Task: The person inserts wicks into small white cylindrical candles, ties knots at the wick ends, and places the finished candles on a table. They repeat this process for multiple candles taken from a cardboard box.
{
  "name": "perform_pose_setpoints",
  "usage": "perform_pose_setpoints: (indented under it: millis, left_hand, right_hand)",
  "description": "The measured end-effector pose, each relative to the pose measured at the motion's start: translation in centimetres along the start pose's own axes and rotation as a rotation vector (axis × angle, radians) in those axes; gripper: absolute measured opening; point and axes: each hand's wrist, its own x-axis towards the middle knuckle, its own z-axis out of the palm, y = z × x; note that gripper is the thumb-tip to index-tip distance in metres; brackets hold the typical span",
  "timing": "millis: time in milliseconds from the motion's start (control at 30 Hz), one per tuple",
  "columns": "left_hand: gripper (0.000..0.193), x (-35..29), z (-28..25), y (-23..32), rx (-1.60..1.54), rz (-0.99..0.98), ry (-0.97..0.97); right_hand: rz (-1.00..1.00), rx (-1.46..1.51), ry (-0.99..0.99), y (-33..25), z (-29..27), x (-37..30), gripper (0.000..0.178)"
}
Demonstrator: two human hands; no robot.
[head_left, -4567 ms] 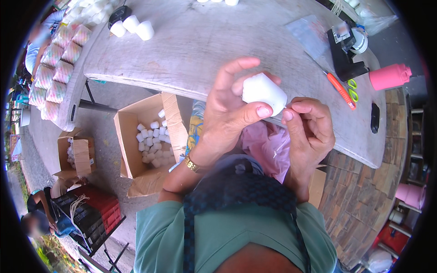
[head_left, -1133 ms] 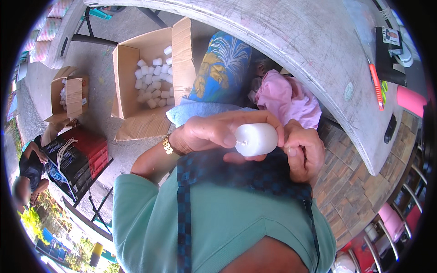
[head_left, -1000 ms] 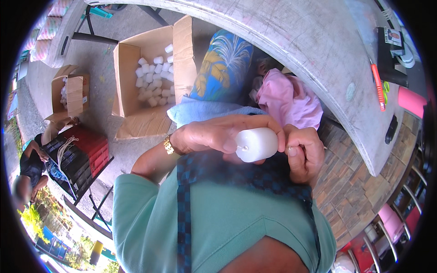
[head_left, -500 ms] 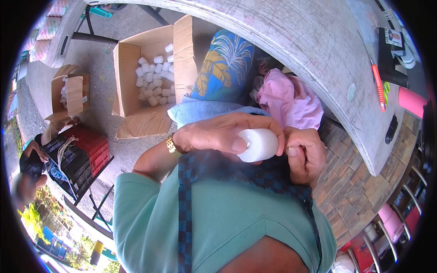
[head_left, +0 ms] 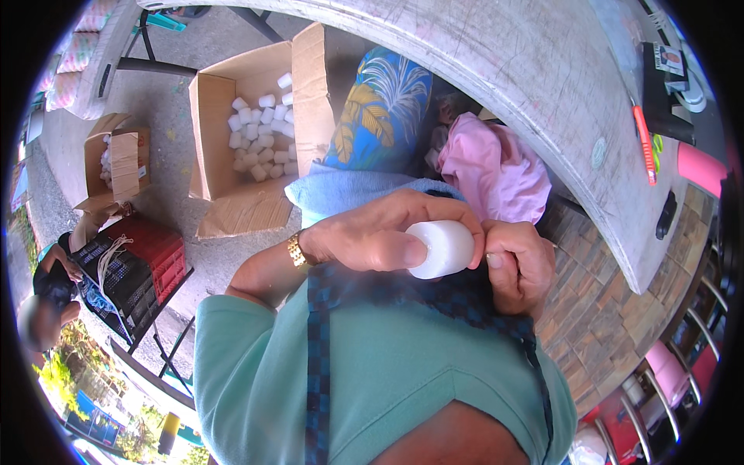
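Note:
My left hand point(head_left: 380, 231) is wrapped round a short, thick white candle point(head_left: 446, 249), which lies on its side in front of my apron. The thumb presses on the candle's flat left end, and the fingers curl over the far side. Close by the candle's right end, my right hand point(head_left: 521, 265) is closed in a pinch between thumb and forefinger. Something tiny shows at those fingertips, too small to name. An open cardboard box point(head_left: 215, 139) farther left holds many white pieces point(head_left: 260, 136) like the one in my hand.
A scratched grey table point(head_left: 527, 70) curves across the far right, bearing a red cutter point(head_left: 644, 146). Blue patterned cloth point(head_left: 387, 116) and pink cloth point(head_left: 490, 167) lie beyond my hands. At left are a smaller carton point(head_left: 124, 163), crates point(head_left: 136, 260) and another person point(head_left: 54, 279).
My left thumb has slid over the candle's end and covers the small spot that showed there. Both hands stay in nearly the same place; the view has shifted slightly.

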Motion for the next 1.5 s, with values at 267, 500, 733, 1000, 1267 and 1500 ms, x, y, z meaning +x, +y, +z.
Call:
perform_pose_setpoints:
  millis: [267, 500, 733, 1000, 1267, 1500]
  left_hand:
    - [0.068, -0.2, -0.2, 0.0, 0.035, -0.01, -0.022]
    - [0.1, -0.3, -0.6, 1.3, -0.07, -0.081, -0.038]
    - [0.093, -0.6, -0.7, 1.8, 0.0, -0.025, -0.018]
    - [0.059, 1.5, -1.2, 2.6, 1.038, 0.412, 0.457]
    - [0.054, 4.4, -2.6, 4.6, 1.668, 0.554, 0.814]
    - [0.039, 3.8, -2.5, 5.3, 1.406, 0.636, 0.854]
  right_hand:
    - [0.008, -0.041, -0.038, 0.0, -0.1, 0.3, 0.009]
    - [0.046, 0.809, 0.099, 1.9, -0.9, 1.7, 0.013]
    - [0.164, 1.043, 0.161, 3.1, -1.6, 3.7, 0.012]
    - [0.084, 0.676, 0.33, 2.5, -3.1, 8.4, 0.012]
    - [0.031, -1.293, 0.73, 7.2, -11.9, 8.0, 0.032]
    - [0.385, -1.507, 0.668, 7.4, -12.7, 7.6, 0.036]
